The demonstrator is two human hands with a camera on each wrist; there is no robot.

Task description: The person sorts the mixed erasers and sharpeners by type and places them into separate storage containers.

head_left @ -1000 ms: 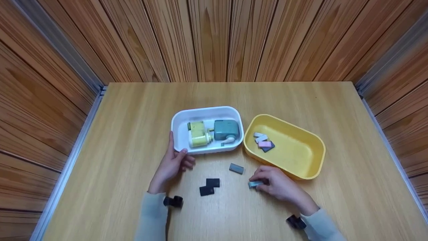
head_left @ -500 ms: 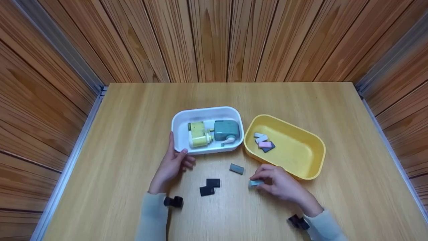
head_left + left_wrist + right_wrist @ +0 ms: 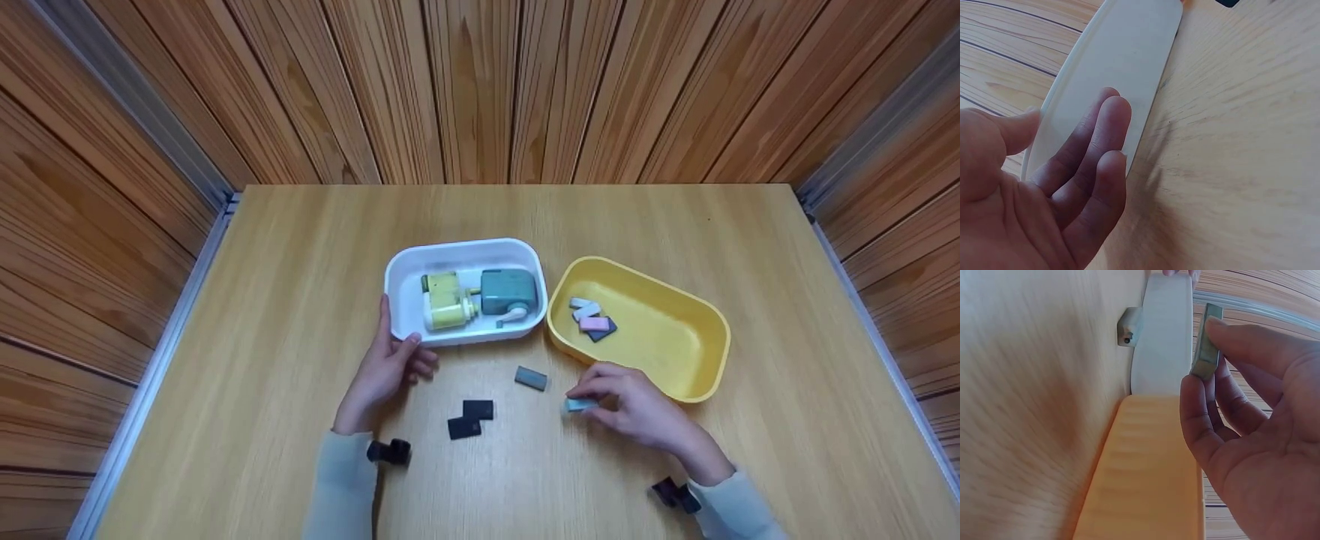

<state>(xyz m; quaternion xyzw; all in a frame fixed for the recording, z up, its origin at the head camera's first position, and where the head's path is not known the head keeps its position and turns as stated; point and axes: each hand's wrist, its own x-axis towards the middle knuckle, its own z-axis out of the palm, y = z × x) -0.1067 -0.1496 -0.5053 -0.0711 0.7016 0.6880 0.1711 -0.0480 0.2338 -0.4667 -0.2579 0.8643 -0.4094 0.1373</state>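
My right hand (image 3: 626,403) pinches a small light-blue block (image 3: 579,405) between thumb and fingers, in front of the yellow bin (image 3: 697,300). In the right wrist view, this block (image 3: 1207,343) shows a greenish end and stands clear of the table. My left hand (image 3: 384,367) is at the near left corner of the white bin (image 3: 405,262). In the left wrist view, the thumb touches the rim and the other visible fingers lie loosely beside the outer wall. Inside the white bin lie a yellow crank sharpener (image 3: 446,300) and a teal crank sharpener (image 3: 508,291).
A grey-blue block (image 3: 531,378) lies on the table between the hands. Nearer me are two flat black rectangular pieces (image 3: 478,409), corners touching. Several small blocks, including a pink one (image 3: 594,324), sit at the yellow bin's left end. Wood-panelled walls (image 3: 480,90) surround the table.
My right hand has risen slightly and shifted a little right and toward the yellow bin, carrying the light-blue block. The left hand and both bins have stayed put.
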